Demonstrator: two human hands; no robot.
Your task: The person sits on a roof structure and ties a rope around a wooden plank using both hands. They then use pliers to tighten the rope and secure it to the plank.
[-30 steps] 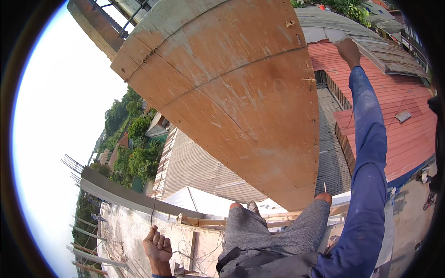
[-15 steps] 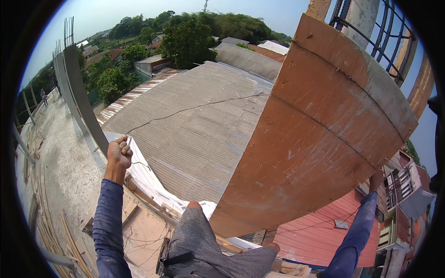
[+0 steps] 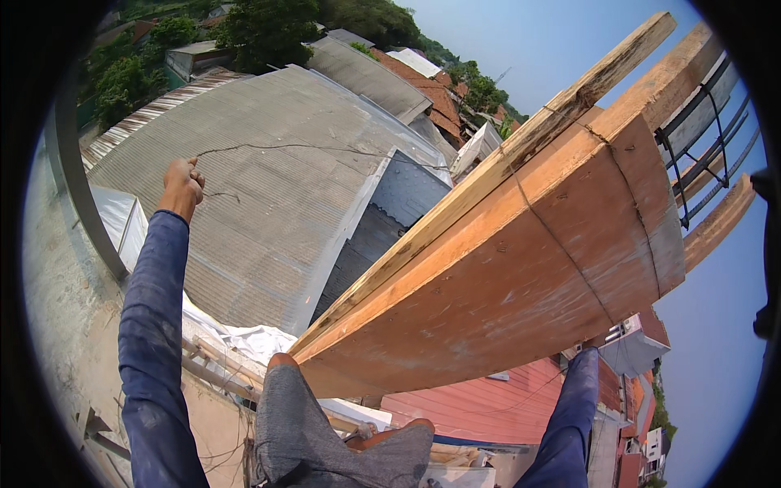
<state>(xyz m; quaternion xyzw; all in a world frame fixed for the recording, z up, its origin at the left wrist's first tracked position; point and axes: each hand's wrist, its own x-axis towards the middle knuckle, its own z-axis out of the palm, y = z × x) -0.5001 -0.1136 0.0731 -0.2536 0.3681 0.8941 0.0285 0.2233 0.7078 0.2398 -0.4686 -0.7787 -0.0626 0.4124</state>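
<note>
1. Navy-blue cloth covers the left arm [image 3: 154,325], stretched out and up to the bare left grip [image 3: 185,180], which is clenched around a thin dark wire [image 3: 281,147]; a short end of it pokes out beside the fist.

2. That wire runs rightward from the fist, across the view of the grey corrugated roof [image 3: 236,211], towards the form's side; where its far end lies I cannot tell.

3. Near the grey knitted shorts [image 3: 325,423] is the narrow-looking near end of the tall orange-brown plywood form [image 3: 488,285]. Its long axis slants from the knees to the upper right, so the form lies to the right of the left grip, well apart.

4. A rough pale timber post [image 3: 626,61] runs along the form's upper edge, and dark wire bands [image 3: 561,244] cross the broad face, roughly square to the long axis.

5. The right grip [image 3: 597,340], nearer to the form, is at its lower edge, mostly hidden; whether it grasps anything I cannot tell.

6. Dark steel bars [image 3: 716,150] jut from the far end.
</note>
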